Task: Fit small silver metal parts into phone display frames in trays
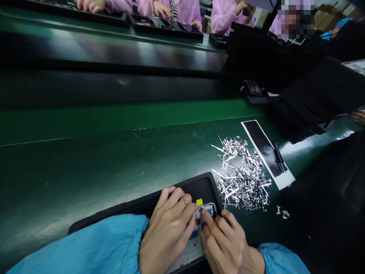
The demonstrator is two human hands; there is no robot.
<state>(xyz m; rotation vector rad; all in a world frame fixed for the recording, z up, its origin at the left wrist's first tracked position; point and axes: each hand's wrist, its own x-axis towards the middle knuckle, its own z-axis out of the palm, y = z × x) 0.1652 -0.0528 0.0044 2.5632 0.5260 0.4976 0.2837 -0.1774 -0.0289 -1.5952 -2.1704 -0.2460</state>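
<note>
A phone frame with a silvery rim lies in a black tray at the lower middle. My left hand, a ring on one finger, is closed over its left edge with curled fingers. From the right, my right hand is closed against the opposite edge, its index fingertip pressing near the frame's top end. A yellow tab sticks out beyond that end. Anything small under the fingertips is hidden.
Right of the tray lies a heap of small silvery strips. Beyond it are a white-bordered black sheet and dark tweezers. A black device stands farther back. Across the green bench, people in pink sleeves work over black trays.
</note>
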